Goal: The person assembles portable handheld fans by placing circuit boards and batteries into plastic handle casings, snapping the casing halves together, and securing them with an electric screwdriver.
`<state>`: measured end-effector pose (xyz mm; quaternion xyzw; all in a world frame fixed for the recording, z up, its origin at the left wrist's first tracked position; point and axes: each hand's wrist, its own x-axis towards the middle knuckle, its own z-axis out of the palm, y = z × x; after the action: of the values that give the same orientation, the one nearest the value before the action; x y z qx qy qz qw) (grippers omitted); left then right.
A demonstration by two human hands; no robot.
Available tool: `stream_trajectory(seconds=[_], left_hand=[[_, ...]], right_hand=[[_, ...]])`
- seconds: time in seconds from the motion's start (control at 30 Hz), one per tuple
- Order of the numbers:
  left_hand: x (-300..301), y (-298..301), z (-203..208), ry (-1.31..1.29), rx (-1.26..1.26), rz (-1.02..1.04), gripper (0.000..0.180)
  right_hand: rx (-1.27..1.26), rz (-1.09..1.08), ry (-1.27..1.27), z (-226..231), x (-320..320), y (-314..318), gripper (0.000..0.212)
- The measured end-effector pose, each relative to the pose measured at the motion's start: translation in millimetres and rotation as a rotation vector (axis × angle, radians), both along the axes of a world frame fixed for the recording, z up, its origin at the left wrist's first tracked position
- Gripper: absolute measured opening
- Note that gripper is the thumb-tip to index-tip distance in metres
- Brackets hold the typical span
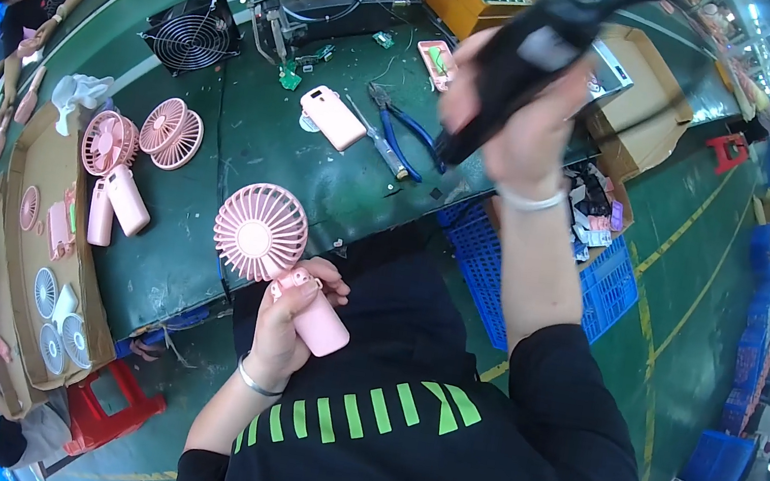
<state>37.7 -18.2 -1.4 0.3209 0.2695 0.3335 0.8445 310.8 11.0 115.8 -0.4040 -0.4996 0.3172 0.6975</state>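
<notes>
The left hand (286, 317) has its grip clamped on a pink handheld fan (278, 259), held just off the near edge of the green table (250, 146), the round grille up and the handle (319, 315) in the fingers. The right hand (512, 125) is raised over the table's near edge, grip clamped on a black corded power tool (522, 57), blurred. Blue-handled pliers (407, 129) and a pink fan handle (332, 117) lie on the table beyond. More pink fans (136, 139) rest toward the left edge.
</notes>
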Motion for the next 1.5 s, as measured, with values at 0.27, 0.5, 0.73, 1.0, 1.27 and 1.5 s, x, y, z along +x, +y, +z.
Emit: stream_trajectory(seconds=[0.27,0.5,0.73,1.0,1.27,1.5], left_hand=[[11,4,5,-0.083,-0.078,-0.071,0.02],[2,2,2,-0.086,-0.058,0.014,0.018],[6,4,5,-0.021,-0.122,0.11,0.021],[4,4,-1,-0.047,-0.097,0.141,0.02],[2,2,3,-0.031,-0.093,0.147,0.02],[-1,1,8,-0.04,0.003,0.129,0.017]], right_hand=[[0.16,-0.584,-0.126,33,91,25,0.086],[0.122,-0.519,-0.047,20,68,29,0.086],[0.27,-0.023,0.41,-4,-59,-19,0.104],[0.436,0.262,0.223,-30,-120,-46,0.073],[0.386,0.242,0.182,-36,-130,-44,0.072],[0.409,0.294,0.08,-35,-131,-46,0.05]])
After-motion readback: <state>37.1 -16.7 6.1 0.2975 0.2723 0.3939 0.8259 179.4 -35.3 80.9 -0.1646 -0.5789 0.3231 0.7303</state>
